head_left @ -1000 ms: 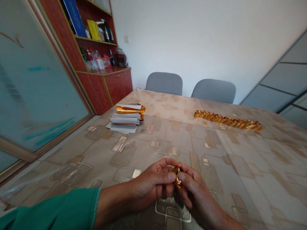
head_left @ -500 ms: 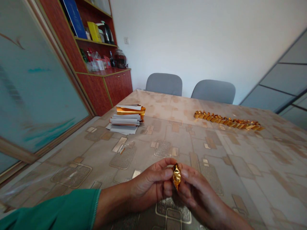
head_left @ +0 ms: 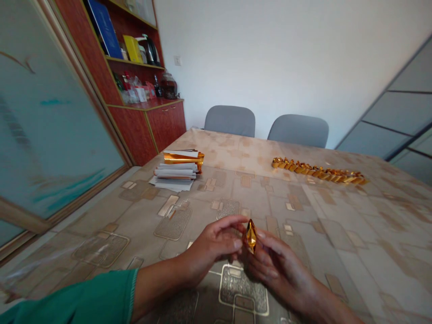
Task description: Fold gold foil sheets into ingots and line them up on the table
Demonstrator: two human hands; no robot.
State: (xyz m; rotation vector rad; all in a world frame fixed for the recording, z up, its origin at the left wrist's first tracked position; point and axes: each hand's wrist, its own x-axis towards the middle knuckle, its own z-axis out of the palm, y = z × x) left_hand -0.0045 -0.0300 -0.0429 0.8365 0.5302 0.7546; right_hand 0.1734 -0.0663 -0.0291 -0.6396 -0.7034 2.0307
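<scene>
A folded gold foil paper ingot (head_left: 251, 237) stands upright above the near part of the table, narrow and pointed at both ends. My right hand (head_left: 281, 265) grips it from the right, thumb at its side and the other fingers beneath and behind. My left hand (head_left: 214, 245) is at its left, index finger reaching to the ingot's upper edge. The left thumb stands a little apart from the foil, with a gap between thumb and index finger. The far side of the ingot is hidden.
A stack of grey-backed gold foil paper sheets (head_left: 177, 173) lies at the table's left. A row of folded gold paper pieces (head_left: 319, 172) lies at the far right. Two grey chairs (head_left: 230, 120) stand behind the patterned tablecloth (head_left: 135, 211). A reddish cabinet (head_left: 165, 126) is at the back left.
The ingot has moved slightly up and turned a little. My left thumb has drawn back from the foil and its grip has loosened, while my right hand keeps hold.
</scene>
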